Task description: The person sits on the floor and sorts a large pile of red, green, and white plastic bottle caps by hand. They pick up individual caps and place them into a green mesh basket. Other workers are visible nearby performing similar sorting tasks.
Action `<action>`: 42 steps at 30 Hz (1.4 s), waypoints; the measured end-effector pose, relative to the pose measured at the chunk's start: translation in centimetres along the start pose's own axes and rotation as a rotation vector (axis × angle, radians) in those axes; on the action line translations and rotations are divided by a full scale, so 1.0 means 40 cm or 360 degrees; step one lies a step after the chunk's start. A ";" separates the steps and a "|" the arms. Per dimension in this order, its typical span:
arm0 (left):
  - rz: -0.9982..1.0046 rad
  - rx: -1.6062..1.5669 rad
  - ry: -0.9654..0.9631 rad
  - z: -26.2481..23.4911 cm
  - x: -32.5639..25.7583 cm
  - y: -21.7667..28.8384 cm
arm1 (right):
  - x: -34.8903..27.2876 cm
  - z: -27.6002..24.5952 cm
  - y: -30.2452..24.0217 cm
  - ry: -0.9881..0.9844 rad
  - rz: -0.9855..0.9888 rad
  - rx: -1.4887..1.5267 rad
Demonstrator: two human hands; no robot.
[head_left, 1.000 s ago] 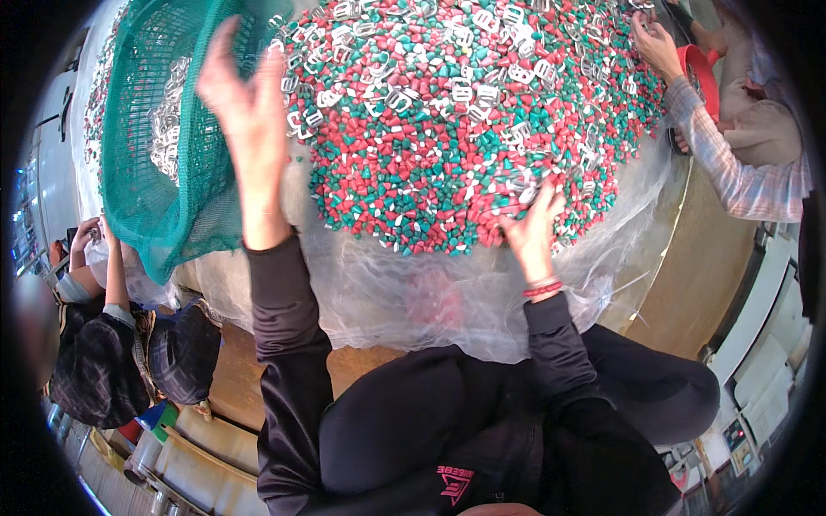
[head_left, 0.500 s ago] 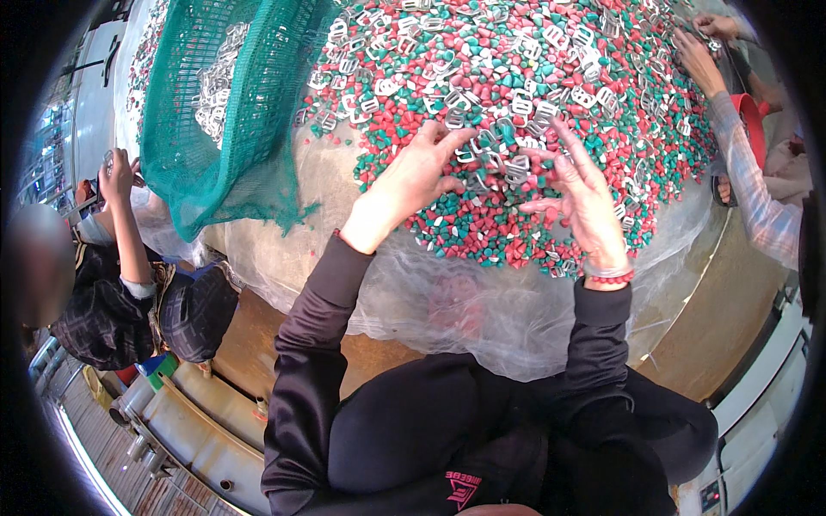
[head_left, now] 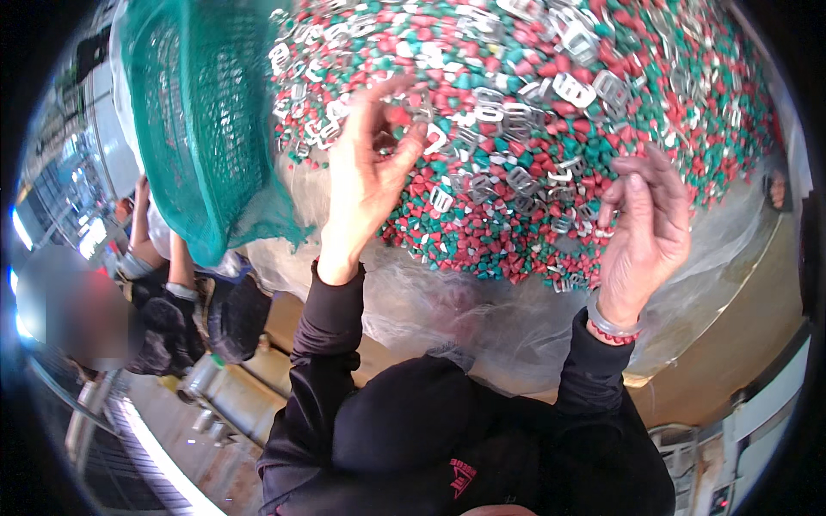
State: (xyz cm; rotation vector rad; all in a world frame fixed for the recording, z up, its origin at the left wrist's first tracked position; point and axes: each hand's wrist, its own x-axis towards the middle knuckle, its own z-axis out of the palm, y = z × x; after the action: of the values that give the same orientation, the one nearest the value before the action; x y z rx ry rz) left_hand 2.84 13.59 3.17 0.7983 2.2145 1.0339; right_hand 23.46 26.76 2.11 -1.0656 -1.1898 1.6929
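My left hand (head_left: 366, 163) is over the left part of a wide heap of small red, green and white cone-shaped pieces (head_left: 482, 249). Its thumb and fingers are parted in a curve, and a grey metal slide buckle (head_left: 422, 105) shows in the gap; whether they touch it I cannot tell. Another pale slotted buckle (head_left: 436, 138) lies by the thumb tip. My right hand (head_left: 645, 228) hovers at the heap's right front, fingers loosely bent and apart, holding nothing I can see. Several slide buckles (head_left: 520, 181) lie on the pieces between my hands.
A green basket with netting (head_left: 194, 129) stands at the left of the heap. Clear plastic sheeting (head_left: 387, 301) covers the surface along the near edge. At the far left sits another person (head_left: 163, 318), arms raised towards the sheet. More buckles (head_left: 576, 43) lie farther back.
My hands have moved apart, the left one leftward and the right one rightward. The view has shifted, and the co-worker's arms at the right are out of sight.
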 end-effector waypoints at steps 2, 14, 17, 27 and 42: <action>0.0006 -0.0084 -0.0086 0.034 0.042 0.049 | -0.001 -0.054 -0.016 0.0124 -0.0053 0.0066; 0.0617 0.0484 -0.0013 0.106 0.204 0.238 | 0.007 -0.136 -0.130 0.0347 -0.0200 -0.0582; 0.0293 -0.0737 -0.0732 0.064 0.165 0.179 | 0.024 -0.068 -0.137 -0.0292 -0.0338 -0.0939; 0.0549 0.0238 -0.0832 0.070 -0.017 -0.037 | 0.075 -0.050 -0.417 -0.1326 -0.0230 -0.1849; 0.0429 -0.0832 -0.1080 0.095 -0.029 0.228 | -0.071 -0.014 -0.270 -0.0481 0.1000 0.0053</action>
State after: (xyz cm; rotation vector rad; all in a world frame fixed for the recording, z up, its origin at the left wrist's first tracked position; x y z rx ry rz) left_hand 8.75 19.33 8.70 1.0215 1.2215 1.1731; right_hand 26.38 26.93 12.89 -1.2808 -1.0602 2.4170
